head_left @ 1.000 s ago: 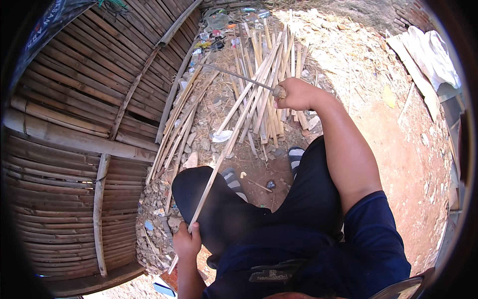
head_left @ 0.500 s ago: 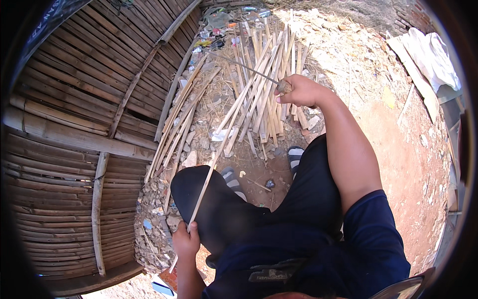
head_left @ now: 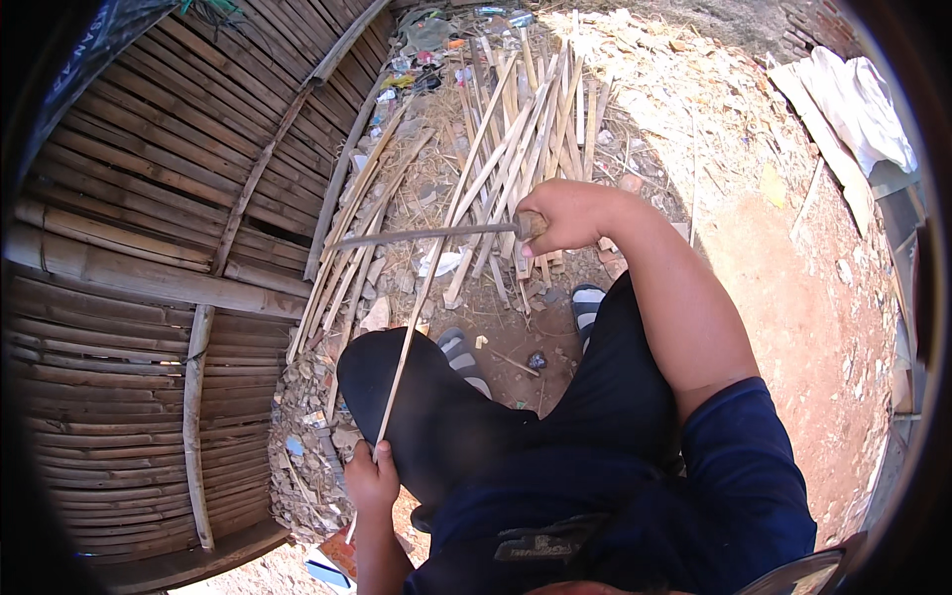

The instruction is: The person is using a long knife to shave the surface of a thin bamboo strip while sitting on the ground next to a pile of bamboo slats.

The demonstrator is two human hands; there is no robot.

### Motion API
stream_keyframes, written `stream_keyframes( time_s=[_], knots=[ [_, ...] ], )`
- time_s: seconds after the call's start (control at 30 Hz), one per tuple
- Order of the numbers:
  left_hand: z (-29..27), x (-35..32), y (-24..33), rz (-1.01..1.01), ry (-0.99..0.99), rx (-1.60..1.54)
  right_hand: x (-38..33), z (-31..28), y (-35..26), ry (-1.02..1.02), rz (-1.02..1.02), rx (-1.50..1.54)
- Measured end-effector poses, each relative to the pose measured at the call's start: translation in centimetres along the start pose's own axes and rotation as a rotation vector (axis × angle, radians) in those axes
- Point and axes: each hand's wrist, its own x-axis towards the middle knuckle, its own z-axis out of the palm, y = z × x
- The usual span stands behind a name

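My left hand (head_left: 373, 478), beside my left knee, is closed on a long, thin bamboo strip (head_left: 405, 352). From there the strip runs up over the knee toward the far pile. In front of me my right hand (head_left: 577, 213) grips the wooden handle of a machete (head_left: 426, 236). Its long, narrow blade points left and crosses the strip in view; whether they touch I cannot tell. Beyond the blade lies a loose pile of pale bamboo strips (head_left: 540, 129), many crossing one another.
A slatted bamboo wall (head_left: 129, 387) stands close on the left, with more strips (head_left: 369, 183) lying along its foot. Rubble and litter (head_left: 416, 74) cover the ground there. White cloth (head_left: 858, 109) lies on boards at the far right. My sandalled feet (head_left: 464, 362) are below the pile.
My right hand has come a little nearer and to the left. The machete has swung down from pointing away to lying across the strip. My left hand keeps its place.
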Motion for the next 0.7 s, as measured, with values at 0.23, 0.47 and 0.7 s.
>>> stream_keyframes(
  time_s=[0.23, 0.47, 0.7],
  knots=[
    [0.4, 0.1, 0.0, 0.016, 0.027, -0.044, 0.1, -1.1, 2.0, 0.323, 0.128, 0.109],
    [0.4, -0.2, 0.2, 0.001, 0.013, 0.034, -0.3, 3.2, -2.7, 0.028, -0.203, -0.305],
    [0.4, -0.1, 0.2, -0.011, 0.021, 0.082, 1.3, -1.1, 4.3, 0.389, 0.088, -0.064]
  ],
)
